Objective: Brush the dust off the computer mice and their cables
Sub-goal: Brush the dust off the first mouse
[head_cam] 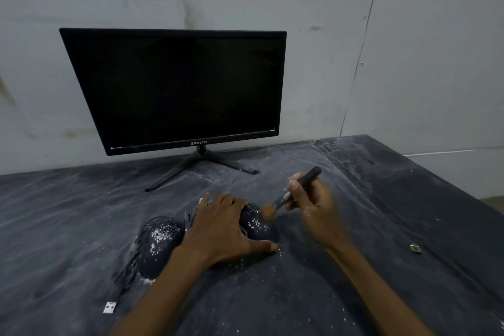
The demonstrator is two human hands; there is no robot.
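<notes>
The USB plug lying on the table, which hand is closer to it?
Left. The left hand rests on a mouse up and right of the USB plug; the right hand, holding the brush, is farther right.

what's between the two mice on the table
In the head view, the left hand and a bundle of dark cable lie between the left mouse and right mouse.

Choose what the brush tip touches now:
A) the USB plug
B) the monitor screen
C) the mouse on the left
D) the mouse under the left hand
D: the brush, held by the right hand, has its bristles on the mouse that the left hand holds down.
</notes>
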